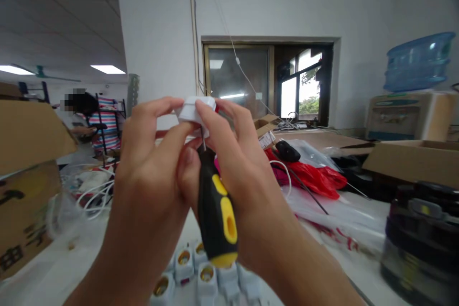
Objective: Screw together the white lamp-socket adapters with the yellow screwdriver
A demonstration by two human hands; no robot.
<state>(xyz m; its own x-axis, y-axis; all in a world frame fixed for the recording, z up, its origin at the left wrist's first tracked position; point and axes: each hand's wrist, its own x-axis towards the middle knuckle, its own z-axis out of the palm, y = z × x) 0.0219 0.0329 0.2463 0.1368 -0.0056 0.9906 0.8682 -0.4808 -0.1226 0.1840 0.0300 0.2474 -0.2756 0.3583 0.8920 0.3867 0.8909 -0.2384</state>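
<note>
Both my hands are raised in front of me around a small white plastic piece (193, 111), possibly a lamp socket like those on the table. My left hand (150, 167) is closed on it, fingers at its left side and underneath. A black and yellow screwdriver (217, 215) hangs handle down, its shaft pointing up to the underside of the piece. My right hand (247, 167) is closed round the screwdriver, with fingertips also on the white piece. Whether the tip sits in a screw is hidden. Below, several white lamp sockets (207, 277) with brass-coloured insides stand on the table.
At left stands a cardboard box (28, 220), with white cables (95, 198) beside it. A red plastic bag (322, 179) and clear plastic lie to the right. A dark-lidded bottle (412, 244) is near right, an open carton (412, 162) behind it. Another person (86, 105) is far left.
</note>
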